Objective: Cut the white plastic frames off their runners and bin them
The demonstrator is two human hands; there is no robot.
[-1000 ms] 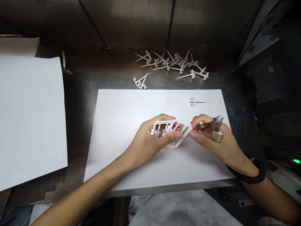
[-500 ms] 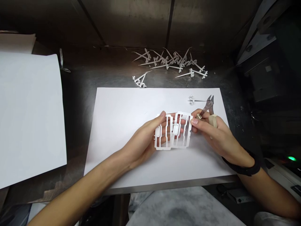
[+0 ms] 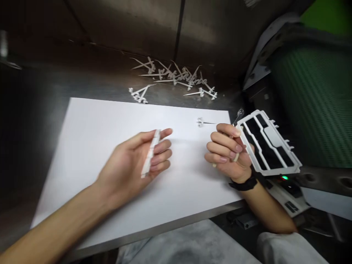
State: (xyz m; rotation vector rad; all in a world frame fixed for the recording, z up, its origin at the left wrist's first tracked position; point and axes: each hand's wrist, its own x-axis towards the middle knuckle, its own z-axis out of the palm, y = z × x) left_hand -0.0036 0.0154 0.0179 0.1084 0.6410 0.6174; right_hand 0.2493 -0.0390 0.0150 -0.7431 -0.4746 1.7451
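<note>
2 white plastic frames are held apart: 1 seen edge-on in the left hand [image 3: 137, 161], its grip closed on the narrow frame [image 3: 150, 154], long axis running near to far; 1 grille frame [image 3: 268, 145] pinched by the right hand [image 3: 227, 152] alongside cutters [image 3: 238, 114], out past the white sheet [image 3: 110, 146] on the right. Offcuts [image 3: 176, 79] lie far on the surface.

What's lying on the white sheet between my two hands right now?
Nothing: in the head view, the white sheet is bare between the left hand, holding a white plastic piece, and the right hand, holding a white plastic frame.
</note>
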